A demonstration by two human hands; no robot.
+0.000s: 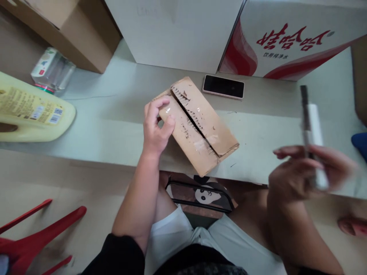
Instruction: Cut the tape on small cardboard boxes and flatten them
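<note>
A small brown cardboard box point(197, 126) rests at an angle on the pale table. Its top seam runs as a dark slit with torn, ragged edges and bits of clear tape. My left hand point(157, 124) grips the box's left end, thumb on the top face and fingers curled around the corner. Off to the right, apart from the box, my right hand point(304, 172) is raised and closed around a slim white-and-dark tool point(315, 126). Its dark narrow part points away from me; motion blurs it, so its exact kind is unclear.
Behind the box lies a phone point(223, 86). A white carton point(183, 34) and a red-and-white carton point(286, 42) stand at the back. To the left are a yellow jug point(34, 110), a clear bottle point(53, 70) and a large brown box point(83, 34). A red stool point(43, 233) stands below left.
</note>
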